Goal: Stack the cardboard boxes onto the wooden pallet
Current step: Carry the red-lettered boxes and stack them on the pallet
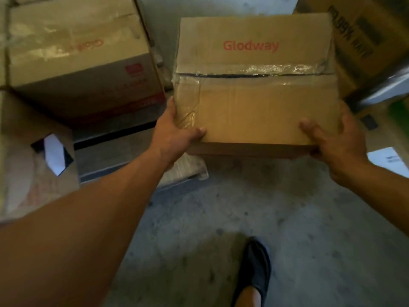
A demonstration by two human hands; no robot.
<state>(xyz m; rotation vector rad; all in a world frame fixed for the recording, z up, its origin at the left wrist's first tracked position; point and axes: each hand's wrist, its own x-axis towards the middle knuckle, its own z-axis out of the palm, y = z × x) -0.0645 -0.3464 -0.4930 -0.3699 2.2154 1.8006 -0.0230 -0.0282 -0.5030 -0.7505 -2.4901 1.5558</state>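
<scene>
Cardboard box (254, 96), taped across its top seam, which I am holding above the concrete floor (221, 207) near the stacked boxes (77, 63), left hand (174, 131) and right hand (332, 142) gripping its near lower corners: probably stiff, moderately heavy, slick along the tape.

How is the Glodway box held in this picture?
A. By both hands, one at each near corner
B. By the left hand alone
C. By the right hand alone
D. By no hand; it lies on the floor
A: the left hand grips the near left corner of the box and the right hand grips the near right corner, with both thumbs on top.
</scene>
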